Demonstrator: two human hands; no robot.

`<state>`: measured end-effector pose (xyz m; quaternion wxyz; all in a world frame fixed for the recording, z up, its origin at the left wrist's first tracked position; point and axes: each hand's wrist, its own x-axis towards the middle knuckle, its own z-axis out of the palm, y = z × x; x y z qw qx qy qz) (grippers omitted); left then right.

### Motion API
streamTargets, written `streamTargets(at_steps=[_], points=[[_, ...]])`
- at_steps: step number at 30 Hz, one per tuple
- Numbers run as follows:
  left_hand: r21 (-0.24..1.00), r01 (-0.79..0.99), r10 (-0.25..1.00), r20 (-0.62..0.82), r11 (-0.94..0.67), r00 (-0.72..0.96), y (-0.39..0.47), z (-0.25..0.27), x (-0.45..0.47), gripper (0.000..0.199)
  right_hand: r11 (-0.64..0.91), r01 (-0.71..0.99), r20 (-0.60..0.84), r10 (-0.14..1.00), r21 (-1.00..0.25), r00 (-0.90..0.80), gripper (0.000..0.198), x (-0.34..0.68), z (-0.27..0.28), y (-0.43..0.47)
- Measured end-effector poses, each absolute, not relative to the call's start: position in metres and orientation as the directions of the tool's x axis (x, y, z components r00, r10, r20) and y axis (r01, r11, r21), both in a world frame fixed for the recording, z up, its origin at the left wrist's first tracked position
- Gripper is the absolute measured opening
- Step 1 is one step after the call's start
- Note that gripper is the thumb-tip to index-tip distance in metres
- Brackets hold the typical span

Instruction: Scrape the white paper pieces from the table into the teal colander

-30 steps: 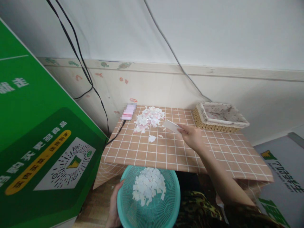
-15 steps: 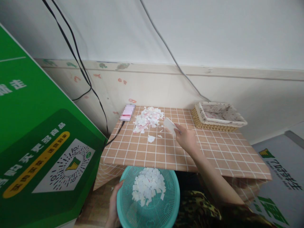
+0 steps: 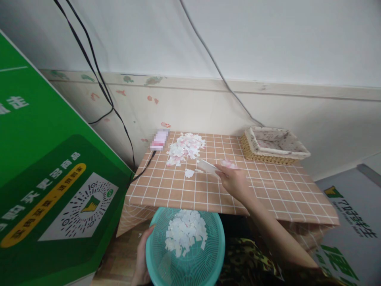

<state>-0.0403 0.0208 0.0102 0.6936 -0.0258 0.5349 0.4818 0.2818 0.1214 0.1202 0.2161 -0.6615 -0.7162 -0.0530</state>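
My left hand (image 3: 143,254) grips the left side of a teal plastic colander (image 3: 220,242), held below the table's front edge. Small white paper scraps (image 3: 186,230) lie heaped in it. Over the table, my right hand (image 3: 235,183) is closed on a flat white card-like piece (image 3: 207,167), tilted with its free end to the left. Beyond that end is a pile of white and pinkish scraps (image 3: 187,147). A loose scrap (image 3: 189,173) sits nearer me. Some pinkish scraps (image 3: 228,163) show just behind my right hand.
A checked brown cloth (image 3: 285,190) covers the table. At the back right stands a lined wicker basket (image 3: 275,149). A blurred pink-white object (image 3: 160,140) with a cable lies back left. A green sign panel (image 3: 53,159) leans on the left; a grey panel (image 3: 351,206) is on the right.
My right hand has turned the white card flatter, its free end moving left and down toward the loose scraps. Pinkish scraps now show behind the hand. The colander stays in place.
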Motion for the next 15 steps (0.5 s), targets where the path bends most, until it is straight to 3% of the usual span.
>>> streamTargets(at_steps=[8,15], points=[[0.469,-0.705,0.652,-0.758,0.532,-0.012,0.02,0.001,-0.043,0.021,0.114,0.98,0.391,0.919,-0.164,-0.042,0.033,0.274,0.116,0.14],[0.548,-0.664,0.658,-0.745,0.509,-0.111,0.02,0.012,-0.039,0.017,0.206,0.946,0.422,0.902,-0.249,-0.086,0.03,0.272,0.116,0.151]])
